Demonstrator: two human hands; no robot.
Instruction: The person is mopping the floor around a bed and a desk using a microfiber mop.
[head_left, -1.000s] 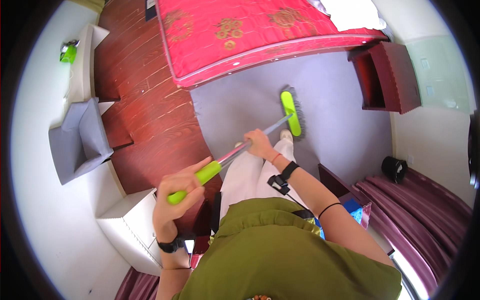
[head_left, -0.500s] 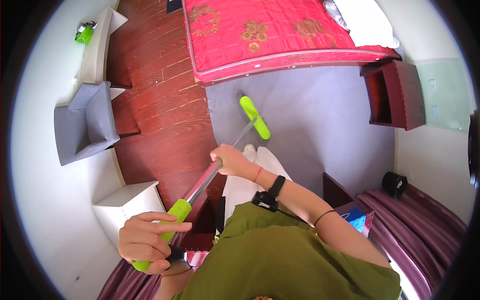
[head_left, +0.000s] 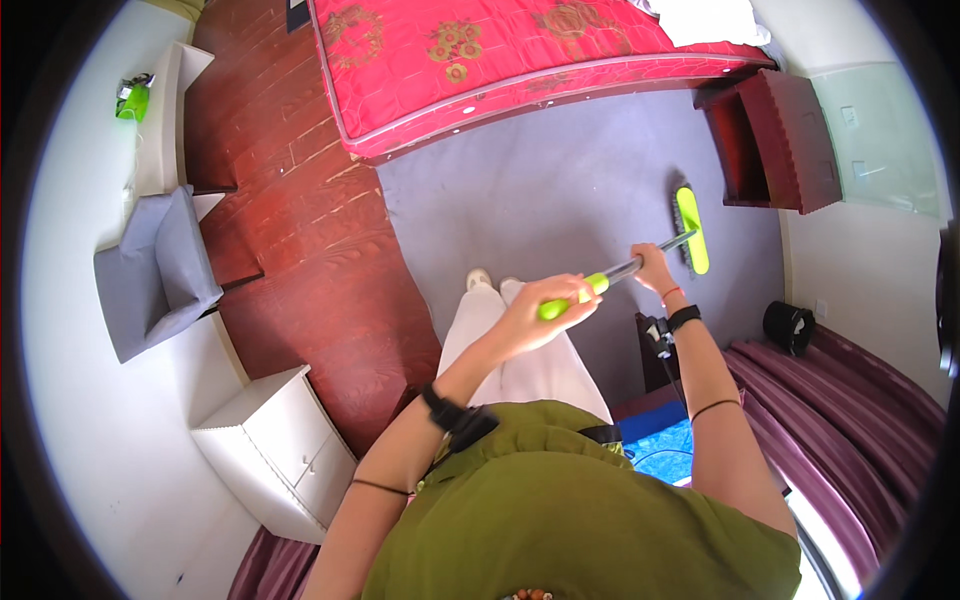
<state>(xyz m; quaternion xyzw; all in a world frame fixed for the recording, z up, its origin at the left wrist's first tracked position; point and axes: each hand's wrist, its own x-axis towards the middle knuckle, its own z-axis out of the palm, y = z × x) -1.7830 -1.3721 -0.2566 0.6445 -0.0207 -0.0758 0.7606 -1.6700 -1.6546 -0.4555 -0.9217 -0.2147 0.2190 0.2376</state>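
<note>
A broom with a bright green head (head_left: 697, 232) and dark bristles rests on the grey floor covering, toward the right. Its metal handle runs back toward me and ends in a green grip (head_left: 596, 284). My left hand (head_left: 545, 315) is wrapped round that grip, in front of my body. Farther along the shaft, nearer the head, my right hand (head_left: 651, 270) closes on the metal part. Dark bands and small devices are strapped to both wrists.
A bed with a red flowered mattress (head_left: 480, 70) stands ahead. To the right are a dark red nightstand (head_left: 790, 140), a black bin (head_left: 788, 327) and purple curtains (head_left: 850, 420). Leftward stand a grey chair (head_left: 160, 265) and a white cabinet (head_left: 270, 450). Grey covering (head_left: 520, 190) meets reddish wood flooring (head_left: 310, 290).
The broom head has swept from the middle of the grey covering to the right, near the nightstand. Both my hands have moved right with the handle, and my view has shifted slightly.
</note>
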